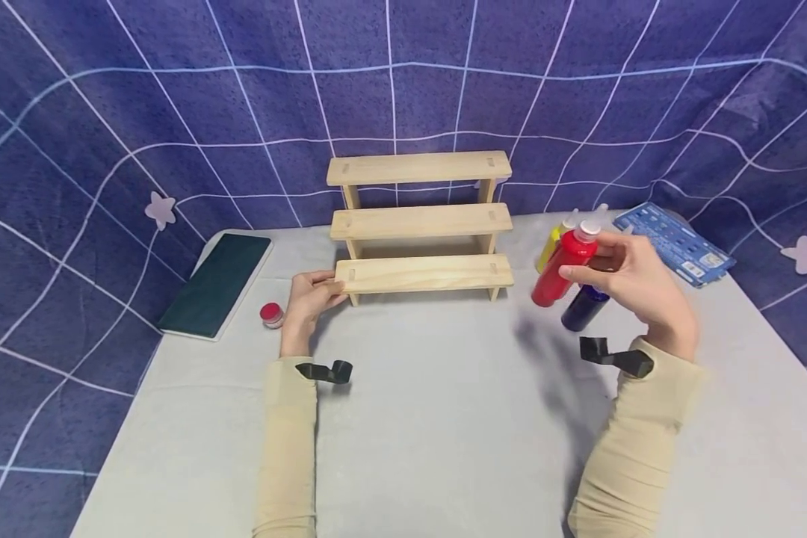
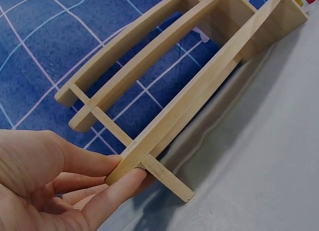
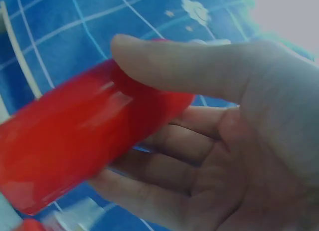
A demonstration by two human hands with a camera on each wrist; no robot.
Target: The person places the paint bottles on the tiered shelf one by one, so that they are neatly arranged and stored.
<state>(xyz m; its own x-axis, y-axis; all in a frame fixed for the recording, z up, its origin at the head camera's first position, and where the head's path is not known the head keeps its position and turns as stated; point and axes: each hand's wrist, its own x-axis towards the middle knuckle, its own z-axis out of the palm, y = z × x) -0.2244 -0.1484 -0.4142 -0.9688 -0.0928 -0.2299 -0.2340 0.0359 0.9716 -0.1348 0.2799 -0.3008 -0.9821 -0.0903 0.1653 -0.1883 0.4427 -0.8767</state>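
A three-tier wooden shelf [image 1: 424,275] stands at the back of the table. My left hand [image 1: 308,300] pinches the left end of its lowest board, thumb on top and fingers beneath, as the left wrist view shows. On the right, my right hand [image 1: 635,280] grips a red bottle [image 1: 560,270] with a white cap near its top. The bottle tilts, its base toward the shelf; whether it touches the table I cannot tell. Behind it stand a yellow bottle [image 1: 550,250] and a dark blue bottle [image 1: 583,308], both partly hidden.
A small jar with a red lid [image 1: 272,314] sits left of my left hand. Farther left lies a dark green book [image 1: 217,285]. Blue printed packets [image 1: 675,243] lie at the back right. A blue gridded curtain [image 1: 403,104] hangs behind the table [image 1: 430,418].
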